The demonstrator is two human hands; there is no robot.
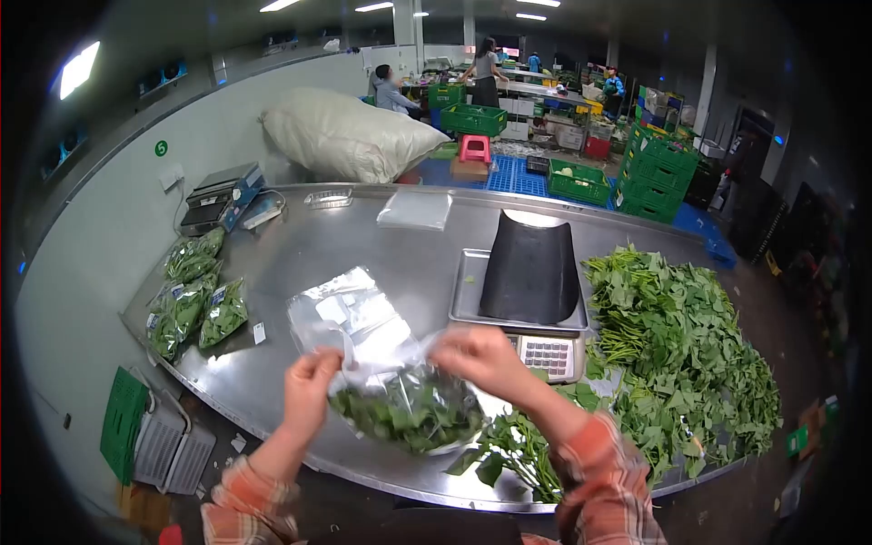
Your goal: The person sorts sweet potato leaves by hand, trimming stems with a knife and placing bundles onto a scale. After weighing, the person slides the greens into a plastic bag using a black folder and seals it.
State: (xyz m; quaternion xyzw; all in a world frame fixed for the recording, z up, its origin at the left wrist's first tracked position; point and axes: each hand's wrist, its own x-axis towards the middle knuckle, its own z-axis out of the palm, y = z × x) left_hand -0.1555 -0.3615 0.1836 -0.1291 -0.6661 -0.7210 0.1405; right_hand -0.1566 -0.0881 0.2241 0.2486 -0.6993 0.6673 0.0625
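Note:
A clear plastic bag of leafy greens (409, 413) lies at the front of the steel table. At the left of its upper edge, my left hand (313, 374) is closed in a pinch on the plastic. My right hand (481, 359) grips the right side of the same edge, its fingers partly blurred. Just beyond the bag is a stack of flat clear bags (354, 313). Loose leafy stems (518, 454) lie below my right forearm. A digital scale (551, 357) with a tray (468, 295) and a black curved chute (530, 268) stands beyond my right hand.
A big heap of greens (677, 354) covers the table's right side. Several filled bags (195, 304) lie at the left, near another device (221, 195). More flat bags (415, 209) rest at the back. Green crates (656, 173) and people stand beyond.

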